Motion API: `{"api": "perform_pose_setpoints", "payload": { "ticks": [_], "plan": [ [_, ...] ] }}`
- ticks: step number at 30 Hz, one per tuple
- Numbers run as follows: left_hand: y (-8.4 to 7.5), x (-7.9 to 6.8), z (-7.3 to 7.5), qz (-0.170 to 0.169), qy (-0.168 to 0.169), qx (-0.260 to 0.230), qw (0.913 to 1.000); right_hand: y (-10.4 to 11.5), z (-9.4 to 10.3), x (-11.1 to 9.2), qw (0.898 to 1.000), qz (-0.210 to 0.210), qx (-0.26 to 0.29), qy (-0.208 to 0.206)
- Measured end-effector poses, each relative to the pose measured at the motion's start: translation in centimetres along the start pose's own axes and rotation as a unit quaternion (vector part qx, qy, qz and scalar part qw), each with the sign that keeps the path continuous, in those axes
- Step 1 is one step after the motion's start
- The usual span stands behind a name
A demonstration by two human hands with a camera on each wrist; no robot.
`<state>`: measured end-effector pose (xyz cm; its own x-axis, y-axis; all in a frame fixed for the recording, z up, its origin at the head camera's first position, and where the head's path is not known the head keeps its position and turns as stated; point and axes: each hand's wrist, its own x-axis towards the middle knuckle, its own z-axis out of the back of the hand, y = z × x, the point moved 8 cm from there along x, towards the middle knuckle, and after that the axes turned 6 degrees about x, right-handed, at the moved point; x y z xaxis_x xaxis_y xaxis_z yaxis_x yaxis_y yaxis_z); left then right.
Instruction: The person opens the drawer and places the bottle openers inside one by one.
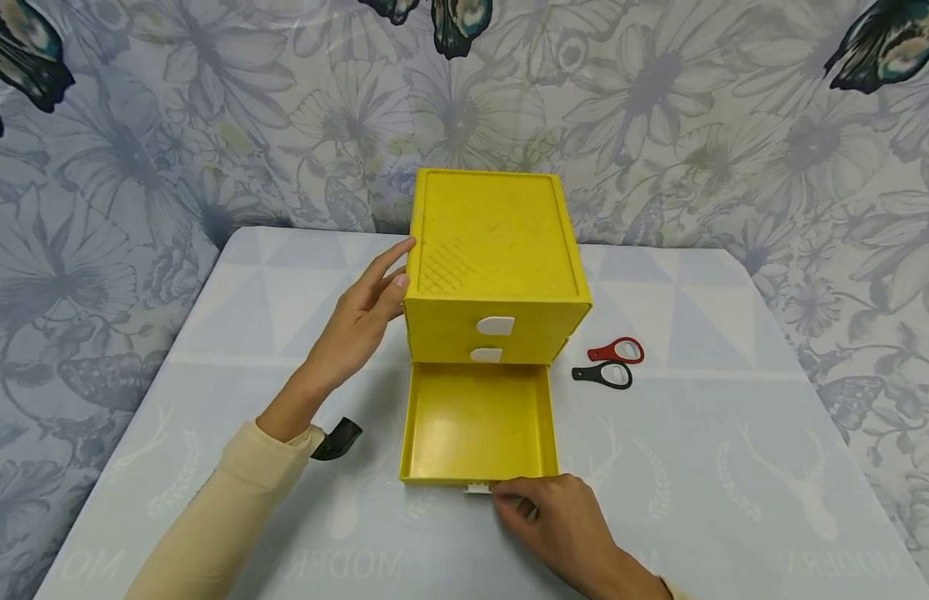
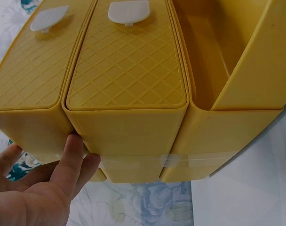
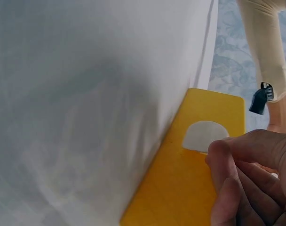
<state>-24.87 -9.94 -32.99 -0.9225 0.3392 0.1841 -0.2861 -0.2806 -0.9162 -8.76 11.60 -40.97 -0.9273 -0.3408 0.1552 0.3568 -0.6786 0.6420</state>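
A yellow three-tier drawer box [image 1: 501,233] stands on the table with its bottom drawer [image 1: 479,421] pulled out toward me. The two upper drawers, each with a white handle [image 2: 129,12], are closed. My left hand [image 1: 355,329] rests its extended fingers against the box's left side; in the left wrist view they touch the side wall near the upper tiers. Down at the drawer's front, my right hand [image 1: 557,521] pinches the edge of the bottom drawer's white handle [image 3: 204,136] between thumb and index finger. The other right fingers are curled beneath.
To the right of the box lie a red-handled ring-shaped piece [image 1: 617,350] and a similar black one [image 1: 605,375], perhaps scissor handles. A patterned cloth covers the table [image 1: 696,467]. Behind it hangs a floral backdrop [image 1: 659,125].
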Motion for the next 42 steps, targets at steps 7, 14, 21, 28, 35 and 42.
{"api": "perform_pose_setpoints", "payload": {
  "ticks": [7,14,21,28,35,42],
  "plan": [
    [0.0,0.0,0.0,-0.004,-0.001,-0.006,1.0,0.7,1.5,-0.2,0.998,0.028,0.047,-0.015],
    [0.1,0.0,-0.1,0.0,-0.002,-0.007,1.0,1.2,2.9,0.2,0.991,0.075,0.108,-0.026],
    [0.1,0.0,0.0,0.0,-0.002,-0.007,1.0,0.8,5.2,0.9,0.988,0.093,0.103,-0.06],
    [0.0,0.0,0.0,0.0,-0.003,-0.007,1.0,-0.8,6.6,1.7,0.992,0.073,0.077,-0.067],
    [-0.1,0.0,0.0,-0.007,-0.001,-0.013,0.9999,-3.8,7.7,2.9,0.997,0.031,0.039,-0.061],
    [-0.1,0.0,-0.1,-0.006,0.0,-0.012,0.9999,-6.8,9.1,4.1,0.998,0.021,0.004,-0.066]
  ]
}}
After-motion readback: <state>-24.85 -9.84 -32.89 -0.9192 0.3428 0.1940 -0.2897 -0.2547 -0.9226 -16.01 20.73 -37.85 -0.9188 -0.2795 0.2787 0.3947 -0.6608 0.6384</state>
